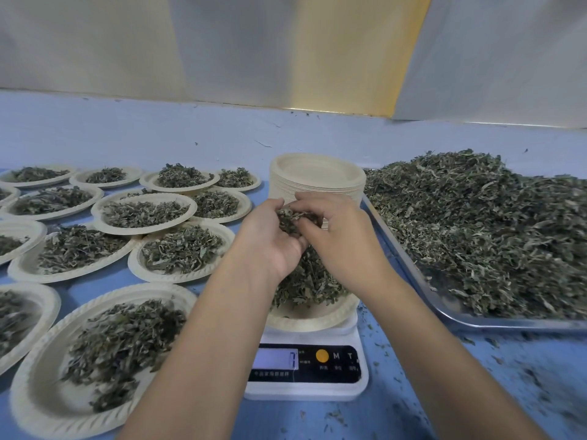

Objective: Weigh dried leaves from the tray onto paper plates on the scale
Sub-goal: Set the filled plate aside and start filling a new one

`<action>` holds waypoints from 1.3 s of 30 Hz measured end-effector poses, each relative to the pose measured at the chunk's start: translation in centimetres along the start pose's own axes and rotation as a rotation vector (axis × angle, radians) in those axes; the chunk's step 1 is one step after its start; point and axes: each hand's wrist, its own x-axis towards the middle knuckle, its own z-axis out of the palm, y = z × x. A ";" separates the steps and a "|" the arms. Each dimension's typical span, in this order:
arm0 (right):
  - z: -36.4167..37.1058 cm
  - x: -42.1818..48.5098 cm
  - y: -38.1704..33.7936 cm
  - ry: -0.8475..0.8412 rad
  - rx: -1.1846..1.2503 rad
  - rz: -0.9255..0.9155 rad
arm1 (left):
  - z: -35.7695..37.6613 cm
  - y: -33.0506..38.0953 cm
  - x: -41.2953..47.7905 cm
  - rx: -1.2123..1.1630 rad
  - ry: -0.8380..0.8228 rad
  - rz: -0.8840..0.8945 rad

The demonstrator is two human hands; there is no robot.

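A white digital scale (pixel 306 369) stands at the front centre with a paper plate (pixel 313 315) on it, heaped with dried leaves (pixel 306 281). Above that plate my left hand (pixel 270 236) cups a clump of leaves, palm turned up. My right hand (pixel 336 230) reaches into the same clump, and its fingers pinch leaves there. A metal tray (pixel 444 309) on the right holds a large pile of dried leaves (pixel 482 227).
A stack of empty paper plates (pixel 317 173) stands behind the scale. Several filled paper plates (pixel 104 341) cover the blue table on the left. Leaf crumbs lie scattered on the table (pixel 524 376) at the front right. A pale wall rises behind.
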 end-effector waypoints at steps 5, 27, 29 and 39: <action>-0.2 0.2 0.0 0.016 0.118 0.067 | -0.1 0.2 -0.1 -0.020 0.025 0.024; -0.3 0.5 0.3 -0.012 0.359 0.302 | 1.7 -2.0 0.1 -0.076 -0.016 -0.064; -0.9 0.6 0.5 0.028 0.471 0.345 | 2.6 -2.9 0.2 -0.130 -0.053 -0.088; -6.2 -0.4 4.5 0.544 1.162 0.564 | 6.9 -9.2 2.6 -0.043 -0.086 -0.113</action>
